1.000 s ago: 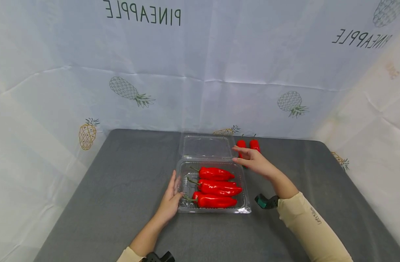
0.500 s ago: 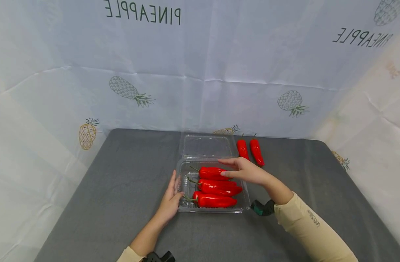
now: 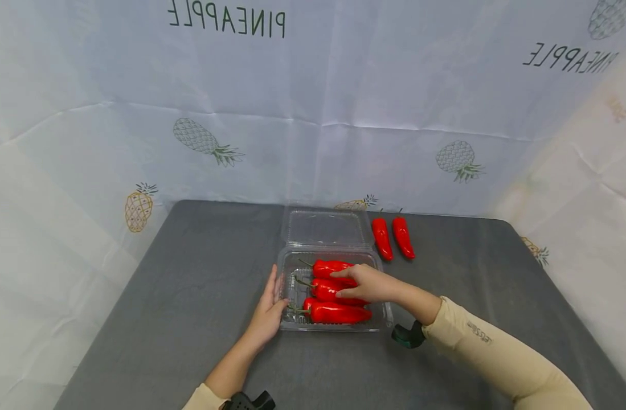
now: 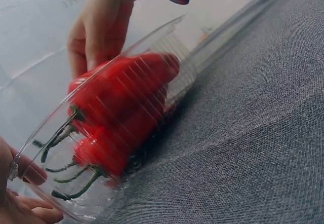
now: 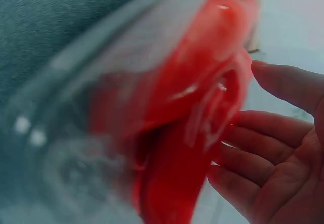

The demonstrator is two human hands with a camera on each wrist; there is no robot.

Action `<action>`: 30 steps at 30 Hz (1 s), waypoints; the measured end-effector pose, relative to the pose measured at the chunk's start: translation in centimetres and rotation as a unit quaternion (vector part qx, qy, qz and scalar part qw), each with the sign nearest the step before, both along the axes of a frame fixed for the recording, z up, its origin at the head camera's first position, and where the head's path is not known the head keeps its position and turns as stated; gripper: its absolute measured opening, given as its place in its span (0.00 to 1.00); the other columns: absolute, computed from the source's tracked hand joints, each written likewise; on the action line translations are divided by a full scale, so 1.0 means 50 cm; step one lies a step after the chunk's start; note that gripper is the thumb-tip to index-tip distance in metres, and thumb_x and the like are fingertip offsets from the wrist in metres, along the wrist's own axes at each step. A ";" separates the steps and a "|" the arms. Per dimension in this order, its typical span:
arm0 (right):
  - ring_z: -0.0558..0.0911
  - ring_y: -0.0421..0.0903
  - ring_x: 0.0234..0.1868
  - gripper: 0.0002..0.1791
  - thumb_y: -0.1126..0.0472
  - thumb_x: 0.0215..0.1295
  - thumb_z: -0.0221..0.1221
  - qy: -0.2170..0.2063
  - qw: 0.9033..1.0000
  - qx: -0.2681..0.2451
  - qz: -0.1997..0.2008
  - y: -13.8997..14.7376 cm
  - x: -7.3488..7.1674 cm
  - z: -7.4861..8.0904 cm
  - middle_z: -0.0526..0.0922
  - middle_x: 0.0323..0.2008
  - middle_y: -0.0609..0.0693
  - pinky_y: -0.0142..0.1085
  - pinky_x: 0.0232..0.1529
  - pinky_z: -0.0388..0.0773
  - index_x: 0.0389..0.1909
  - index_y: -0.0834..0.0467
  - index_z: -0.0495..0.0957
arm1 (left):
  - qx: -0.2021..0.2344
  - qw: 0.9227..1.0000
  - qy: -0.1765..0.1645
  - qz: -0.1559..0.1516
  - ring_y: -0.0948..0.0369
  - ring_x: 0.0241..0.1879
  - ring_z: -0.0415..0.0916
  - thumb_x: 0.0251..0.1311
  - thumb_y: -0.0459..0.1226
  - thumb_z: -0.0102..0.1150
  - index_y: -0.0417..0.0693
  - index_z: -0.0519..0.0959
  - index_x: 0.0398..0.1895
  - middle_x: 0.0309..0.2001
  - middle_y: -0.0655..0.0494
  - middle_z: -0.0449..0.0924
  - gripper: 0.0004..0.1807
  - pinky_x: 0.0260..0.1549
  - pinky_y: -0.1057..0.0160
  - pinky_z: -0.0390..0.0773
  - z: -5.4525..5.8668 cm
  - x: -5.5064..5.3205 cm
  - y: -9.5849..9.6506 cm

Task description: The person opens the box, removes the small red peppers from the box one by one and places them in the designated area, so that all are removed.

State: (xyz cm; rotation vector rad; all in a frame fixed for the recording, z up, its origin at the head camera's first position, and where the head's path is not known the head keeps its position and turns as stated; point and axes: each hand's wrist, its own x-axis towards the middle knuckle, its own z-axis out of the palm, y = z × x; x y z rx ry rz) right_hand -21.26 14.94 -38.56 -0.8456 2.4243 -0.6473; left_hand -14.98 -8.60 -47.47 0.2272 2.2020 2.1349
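A clear plastic clamshell container [image 3: 292, 287] lies open on the table, its lid [image 3: 323, 226] folded back. Three long red peppers lie crosswise in its tray, stems to the left: a rear pepper [image 3: 325, 266], a middle pepper [image 3: 324, 288] and a front pepper [image 3: 340, 313]. My left hand [image 3: 264, 320] holds the tray's left wall, thumb over the rim and the other fingers outside. My right hand [image 3: 371, 283] reaches down over the middle pepper, thumb and fingers spread on either side of it. The right wrist view shows the right fingers [image 5: 253, 155] only slightly bent beside the red skin.
Two more red peppers, one nearer [image 3: 381, 239] and one farther right [image 3: 404, 237], lie on the grey table [image 3: 215, 256] right of the lid. A white pineapple-print cloth [image 3: 313, 91] hangs behind the table and along its sides.
My right hand has moved from the two loose peppers beside the lid, leftward and toward me, down to the middle pepper in the tray. The left hand keeps its place at the tray wall.
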 end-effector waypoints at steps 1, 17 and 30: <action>0.64 0.36 0.16 0.28 0.57 0.60 0.60 0.003 1.000 0.007 0.002 -0.002 -0.001 -0.004 0.78 0.21 0.45 0.26 0.22 0.68 0.60 0.64 0.71 | -0.001 1.000 0.000 0.001 0.42 0.72 0.38 0.57 0.19 0.35 0.41 0.33 0.73 0.72 0.33 0.40 0.42 0.66 0.46 0.46 0.001 0.000 0.000; 0.76 0.45 0.46 0.26 0.57 0.58 0.61 0.022 0.999 0.030 0.019 -0.024 -0.005 -0.013 0.80 0.52 0.55 0.35 0.44 0.75 0.56 0.65 0.74 | 0.003 1.000 0.005 -0.002 0.41 0.71 0.38 0.56 0.19 0.34 0.39 0.33 0.73 0.72 0.32 0.40 0.42 0.66 0.45 0.45 -0.004 0.000 -0.001; 0.76 0.42 0.41 0.24 0.57 0.60 0.60 0.033 0.999 -0.007 0.020 -0.014 0.001 -0.035 0.80 0.46 0.51 0.31 0.40 0.76 0.55 0.63 0.74 | 0.001 1.000 0.011 0.001 0.41 0.71 0.39 0.56 0.19 0.35 0.38 0.33 0.73 0.71 0.31 0.41 0.42 0.65 0.46 0.47 -0.001 0.001 0.000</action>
